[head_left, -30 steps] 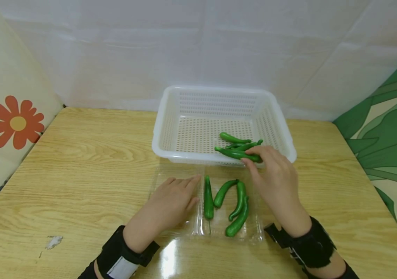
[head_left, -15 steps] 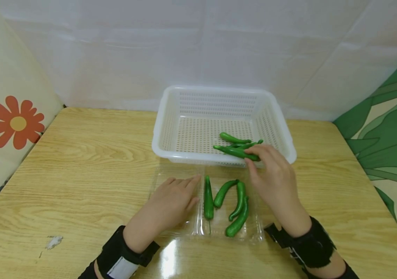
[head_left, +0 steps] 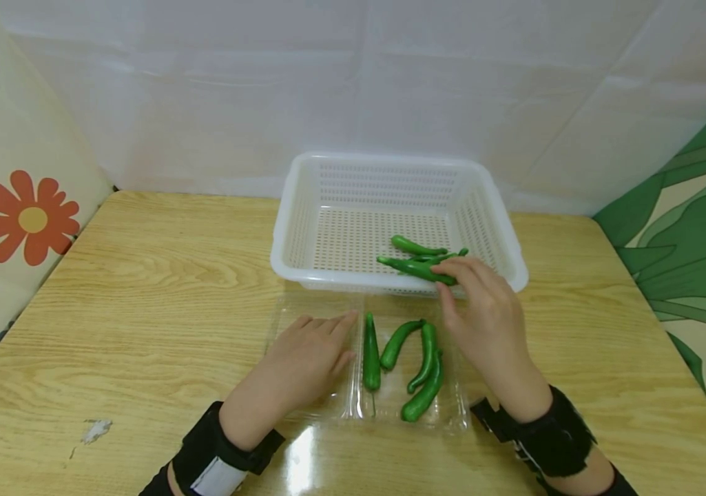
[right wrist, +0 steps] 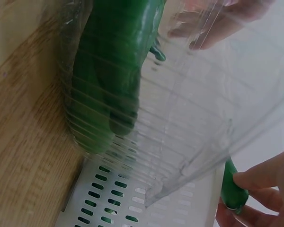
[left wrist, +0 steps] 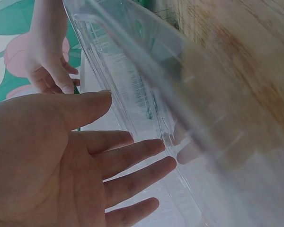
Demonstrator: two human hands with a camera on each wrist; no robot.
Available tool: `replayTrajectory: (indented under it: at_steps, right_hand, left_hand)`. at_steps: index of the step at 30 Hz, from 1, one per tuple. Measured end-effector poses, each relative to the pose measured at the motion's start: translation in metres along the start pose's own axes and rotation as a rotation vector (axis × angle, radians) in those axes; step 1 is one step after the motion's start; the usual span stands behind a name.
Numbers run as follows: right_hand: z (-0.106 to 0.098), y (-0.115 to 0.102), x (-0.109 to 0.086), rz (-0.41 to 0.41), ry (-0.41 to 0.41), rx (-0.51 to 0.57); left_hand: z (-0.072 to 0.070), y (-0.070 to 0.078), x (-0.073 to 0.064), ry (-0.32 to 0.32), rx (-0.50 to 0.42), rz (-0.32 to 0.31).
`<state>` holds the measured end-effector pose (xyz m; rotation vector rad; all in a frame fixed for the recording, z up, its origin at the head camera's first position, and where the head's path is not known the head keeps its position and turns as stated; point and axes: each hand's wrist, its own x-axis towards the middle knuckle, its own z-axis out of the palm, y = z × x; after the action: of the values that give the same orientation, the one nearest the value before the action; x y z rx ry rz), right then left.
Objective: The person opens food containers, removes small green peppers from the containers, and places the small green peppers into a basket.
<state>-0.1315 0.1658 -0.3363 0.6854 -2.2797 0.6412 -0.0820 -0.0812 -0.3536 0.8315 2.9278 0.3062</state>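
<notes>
My right hand [head_left: 490,324] pinches a green chili pepper [head_left: 411,267] between thumb and fingers, at the front rim of a white slotted basket [head_left: 284,265]. In the right wrist view, those fingertips hold the end of that pepper [right wrist: 232,189]. Several more peppers [head_left: 416,244] lie in the basket beyond it. In front stands an opened clear plastic clamshell box [head_left: 454,408]; its right half holds several green peppers [head_left: 371,351]. My left hand [head_left: 303,362] lies over the left half, fingertips near the middle fold. In the left wrist view, its fingers [left wrist: 128,165] are extended and apart.
A wooden table [head_left: 173,296] carries the box and basket. Behind it hangs a white cloth [head_left: 204,103]. Printed panels with a red flower [head_left: 32,219] and green leaves [head_left: 693,234] stand at the sides. Black bands [head_left: 222,448] wrap both wrists.
My right hand has shifted slightly left with the pinched pepper, whose far tip lies a little further left over the basket. My left hand and the peppers in the box have stayed put.
</notes>
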Motion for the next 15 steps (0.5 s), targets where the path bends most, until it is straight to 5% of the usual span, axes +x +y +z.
replayTrajectory:
  at_steps: [15]
  right_hand:
    - [0.0006,-0.0008,0.0000,-0.002,0.019,-0.011]
  left_hand:
    - [0.0011,-0.0007,-0.0006,0.024,0.011,0.015]
